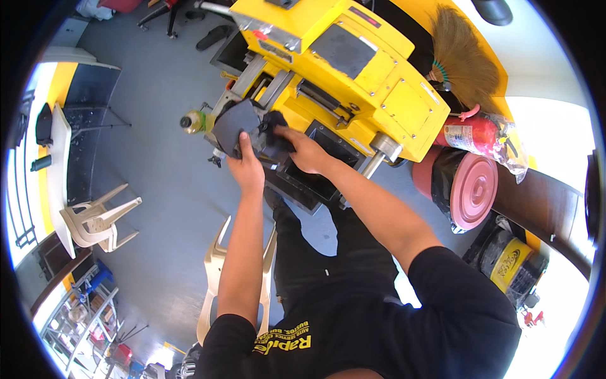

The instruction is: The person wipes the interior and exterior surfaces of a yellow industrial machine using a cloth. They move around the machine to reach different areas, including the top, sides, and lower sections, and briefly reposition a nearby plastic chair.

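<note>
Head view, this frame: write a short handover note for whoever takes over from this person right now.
Left hand: gripping a dark flat pad against the yellow machine.
Right hand: closed on a dark cloth at the machine's front, beside the pad.
Nearby: a small bottle left of the machine, a white plastic chair under the person.
Done or left: cannot be judged from this frame; both hands are at the machine.

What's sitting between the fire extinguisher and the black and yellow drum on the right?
In the head view, a pink round lid on a black-lined bin lies between the red fire extinguisher and the black and yellow drum.
</note>
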A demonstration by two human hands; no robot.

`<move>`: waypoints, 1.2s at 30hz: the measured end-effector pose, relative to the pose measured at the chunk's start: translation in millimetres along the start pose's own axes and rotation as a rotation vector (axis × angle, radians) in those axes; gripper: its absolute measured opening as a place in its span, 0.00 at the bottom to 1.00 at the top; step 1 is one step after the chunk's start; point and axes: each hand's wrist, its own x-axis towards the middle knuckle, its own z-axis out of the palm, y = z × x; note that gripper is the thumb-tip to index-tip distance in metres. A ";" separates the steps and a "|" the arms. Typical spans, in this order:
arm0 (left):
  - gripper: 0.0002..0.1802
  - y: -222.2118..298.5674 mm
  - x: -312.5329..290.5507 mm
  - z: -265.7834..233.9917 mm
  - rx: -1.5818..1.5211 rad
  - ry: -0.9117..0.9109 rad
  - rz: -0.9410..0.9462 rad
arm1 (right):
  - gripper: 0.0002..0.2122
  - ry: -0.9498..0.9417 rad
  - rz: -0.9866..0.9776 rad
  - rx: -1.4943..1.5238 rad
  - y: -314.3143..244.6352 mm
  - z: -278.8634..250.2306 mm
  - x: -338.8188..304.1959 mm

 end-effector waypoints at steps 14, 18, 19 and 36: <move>0.27 -57.0 -10.7 20.2 0.329 -0.013 0.288 | 0.32 0.090 0.568 -0.194 14.2 -289.2 104.1; 0.31 -44.4 -16.0 26.3 0.218 -0.052 0.133 | 0.37 0.103 0.534 -0.668 24.6 -248.4 134.4; 0.30 -38.6 -17.5 24.4 0.149 -0.073 0.099 | 0.39 0.074 0.546 -0.763 23.1 -238.8 136.7; 0.24 -6.9 -11.9 94.5 -0.773 -0.568 -0.694 | 0.17 -0.179 0.491 -0.083 -35.9 -259.3 79.9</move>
